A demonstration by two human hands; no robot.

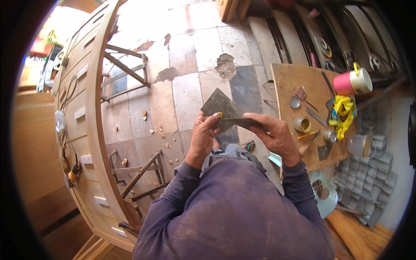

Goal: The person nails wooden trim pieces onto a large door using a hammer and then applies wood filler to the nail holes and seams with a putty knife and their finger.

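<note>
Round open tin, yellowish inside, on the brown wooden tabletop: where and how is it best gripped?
Probably around the outer wall of the tin, from the left, nearest the right hand: the curved wall suits a wrapping grip, and the grey flat strip lies to its right.

Checking in remotely: I've got a beat-up tiled floor (186,102) with broken patches (225,66) upper middle, trestles (125,67) left, a wooden worktop (288,82) right, pale wall (401,195) lower right, super bright light (69,24) upper left.
</note>
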